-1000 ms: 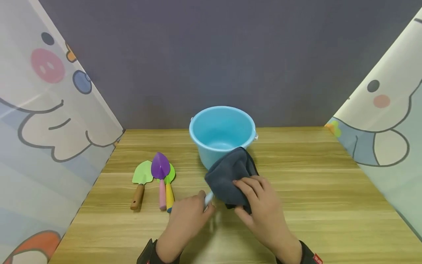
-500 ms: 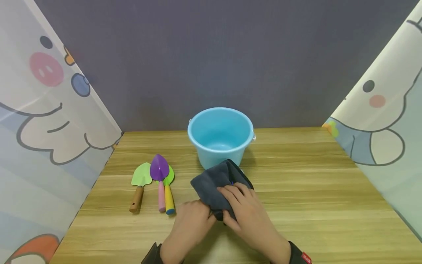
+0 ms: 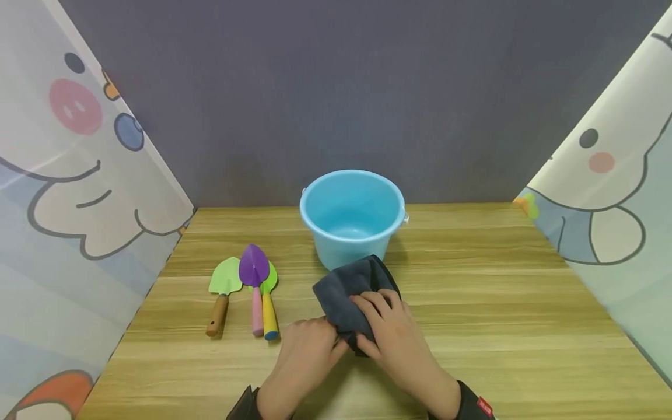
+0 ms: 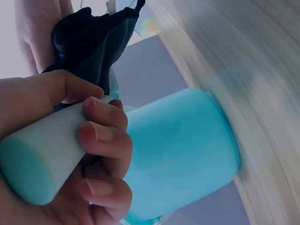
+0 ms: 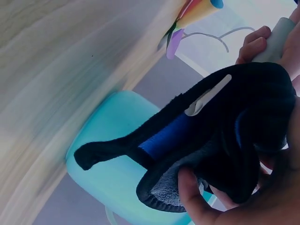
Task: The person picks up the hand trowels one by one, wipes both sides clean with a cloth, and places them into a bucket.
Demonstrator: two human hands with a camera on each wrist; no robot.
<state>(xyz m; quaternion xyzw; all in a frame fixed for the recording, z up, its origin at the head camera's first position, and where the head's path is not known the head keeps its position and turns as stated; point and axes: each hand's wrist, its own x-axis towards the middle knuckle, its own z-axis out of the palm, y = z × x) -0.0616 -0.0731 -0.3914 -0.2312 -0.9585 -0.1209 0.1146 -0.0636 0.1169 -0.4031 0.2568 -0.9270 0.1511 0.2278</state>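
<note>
My left hand [image 3: 307, 353] grips a pale tapered handle [image 4: 54, 152] with a teal end; the tool's far end is hidden by the cloth. A dark grey cloth [image 3: 343, 294] with black edging is folded around that far end. My right hand [image 3: 396, 350] holds the cloth from the right side, fingers on top and thumb near the left hand. The right wrist view shows the cloth's [image 5: 243, 89] folds hanging open, with a blue patch inside. Both hands are side by side in front of the light blue bucket.
The light blue bucket [image 3: 343, 254] stands upright behind the cloth, on the wooden table [image 3: 499, 303]. To the left lie a light green trowel [image 3: 226, 277] with a brown handle, a purple trowel [image 3: 254, 265] and, partly under it, a green trowel [image 3: 269, 315] with a yellow handle.
Both hands drew closer together and the cloth moved down, away from the bucket's rim. The pale handle, visible in the head view before, is now covered there. The cloth shifted slightly in the last half second.
</note>
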